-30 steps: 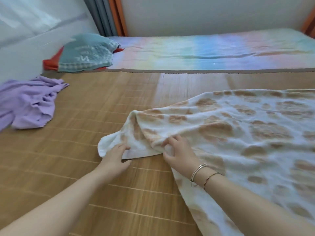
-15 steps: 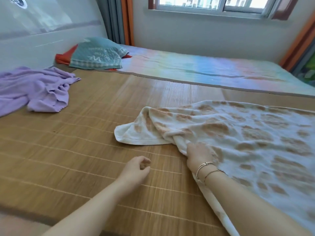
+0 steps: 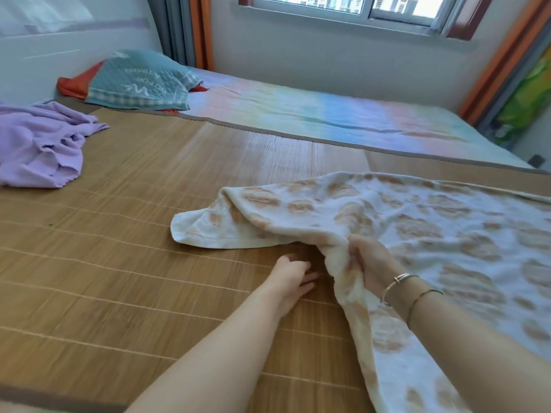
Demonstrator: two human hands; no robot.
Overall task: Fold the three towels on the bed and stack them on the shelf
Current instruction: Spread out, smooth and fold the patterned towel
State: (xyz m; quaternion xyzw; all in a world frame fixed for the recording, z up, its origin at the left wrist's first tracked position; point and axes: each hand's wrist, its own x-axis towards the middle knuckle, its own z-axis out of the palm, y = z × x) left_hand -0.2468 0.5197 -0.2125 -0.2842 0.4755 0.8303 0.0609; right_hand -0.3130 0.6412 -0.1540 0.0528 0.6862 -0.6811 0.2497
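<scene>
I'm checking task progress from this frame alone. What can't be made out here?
- Shelf: nowhere in the head view.
- Third towel: not identifiable; only the spotted towel and purple towel show.
- Spotted towel's full extent: cut by the right and bottom edges.
- Left hand fingertips: hidden under the lifted towel fold.

Soft terry-cloth towel on a matt woven bamboo mat

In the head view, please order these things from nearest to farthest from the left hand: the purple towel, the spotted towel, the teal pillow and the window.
Starting from the left hand:
1. Spotted towel, just to its right, gripped by the right hand.
2. Purple towel, crumpled at the far left of the mat.
3. Teal pillow, behind the purple towel, near the wall.
4. Window, high on the back wall.
</scene>
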